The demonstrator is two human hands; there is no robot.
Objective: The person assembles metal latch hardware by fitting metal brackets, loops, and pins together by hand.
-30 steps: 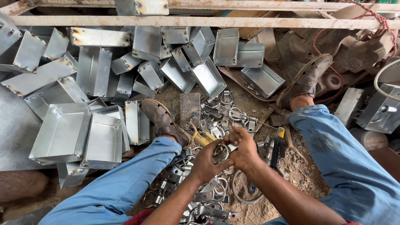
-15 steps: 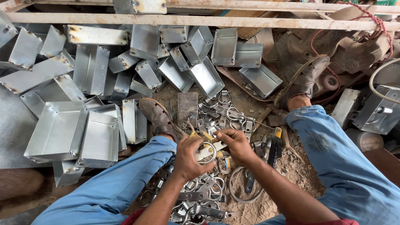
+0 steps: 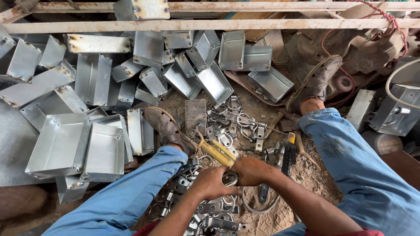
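The left hand (image 3: 210, 183) is closed around a small metal ring clip (image 3: 230, 178), and the right hand (image 3: 251, 170) is closed on the same clip from the other side, with yellow-handled pliers (image 3: 216, 152) sticking out above the knuckles. The clip sits between both hands, just above the sandy ground (image 3: 271, 218) and between the person's knees. It seems that the step in hand is the fitting or bending of this one clip; the next move probably calls for a firm grip by the left hand while the right hand works the pliers, and then a place to put the finished piece.

Around the hands lie many similar clips: one pile (image 3: 205, 214) under the left forearm and another (image 3: 236, 122) further out, too many and too tangled to count. One black-handled tool (image 3: 288, 155) lies just beside the right wrist. One flat metal block (image 3: 195, 116) stands near the left sandal (image 3: 164, 126); the second sandal (image 3: 315, 85) is well apart, on the right. Beyond, open metal trays (image 3: 61, 146) are heaped, more than twenty of them.
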